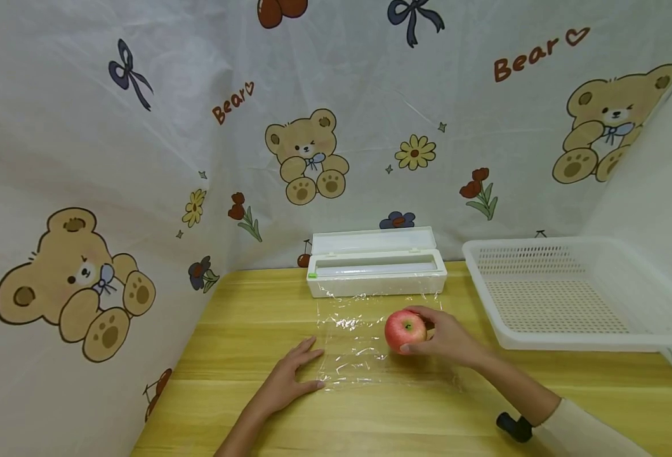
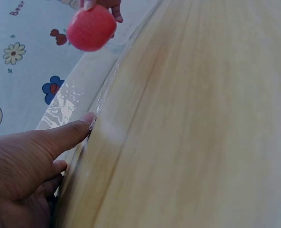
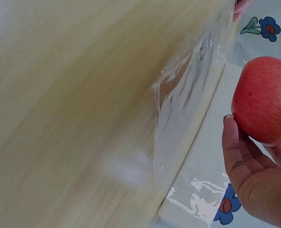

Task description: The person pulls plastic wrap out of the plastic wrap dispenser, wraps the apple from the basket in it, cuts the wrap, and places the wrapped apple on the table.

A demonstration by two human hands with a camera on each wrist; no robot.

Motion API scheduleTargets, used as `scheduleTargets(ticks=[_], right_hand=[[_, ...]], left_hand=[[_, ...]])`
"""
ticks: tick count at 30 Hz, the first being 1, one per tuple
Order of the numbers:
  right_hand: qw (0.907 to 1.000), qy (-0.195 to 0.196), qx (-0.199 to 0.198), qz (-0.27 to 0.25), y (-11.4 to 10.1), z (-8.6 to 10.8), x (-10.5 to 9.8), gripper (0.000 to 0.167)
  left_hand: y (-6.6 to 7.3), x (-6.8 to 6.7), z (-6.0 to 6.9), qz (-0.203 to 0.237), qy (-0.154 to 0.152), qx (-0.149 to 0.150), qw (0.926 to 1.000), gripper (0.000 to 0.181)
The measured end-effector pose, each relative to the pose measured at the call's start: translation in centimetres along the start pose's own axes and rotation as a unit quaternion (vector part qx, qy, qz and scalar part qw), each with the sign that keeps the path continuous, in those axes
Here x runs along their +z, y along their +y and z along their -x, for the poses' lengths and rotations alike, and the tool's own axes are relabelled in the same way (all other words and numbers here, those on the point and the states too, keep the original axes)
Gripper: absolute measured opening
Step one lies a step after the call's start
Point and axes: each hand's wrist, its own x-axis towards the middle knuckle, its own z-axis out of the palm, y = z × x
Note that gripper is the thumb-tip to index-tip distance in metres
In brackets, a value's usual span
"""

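In the head view a red apple (image 1: 404, 331) is over the right part of a clear sheet of plastic wrap (image 1: 349, 362) spread on the table. My right hand (image 1: 448, 338) grips the apple from its right side, thumb in front and fingers behind. The right wrist view shows the apple (image 3: 264, 100) above the wrap's wrinkled edge. At the wrap's left edge my left hand (image 1: 284, 383) lies with fingers spread, its thumb touching the film. Behind the wrap stands a white wrap dispenser box (image 1: 377, 285) with its lid up and a roll inside; the film reaches its front.
A white perforated basket (image 1: 553, 308) stands on the right of the wooden table (image 1: 244, 324). A black object (image 1: 514, 427) is by the right forearm. Bear-patterned cloth (image 1: 364, 114) hangs behind and to the left.
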Motion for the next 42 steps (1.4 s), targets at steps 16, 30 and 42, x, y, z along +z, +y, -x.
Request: scheduleTargets(ticks=[16,30,42], right_hand=[[0.9994,-0.024,0.009,0.023,0.5,-1.5,2.5,0.080],[0.9990,-0.035,0.006,0.028,1.1,-2.0,3.0,0.077],[0.9984,-0.052,0.001,0.024,1.4,-2.3,2.8,0.077]], left_hand=[[0.0,-0.1,-0.1,-0.006,0.003,0.003,1.0000,0.070],[0.1,-0.1,0.0,-0.002,0.002,0.001,1.0000,0.070],[-0.1,-0.1,0.0,-0.003,0.000,0.001,1.0000,0.069]])
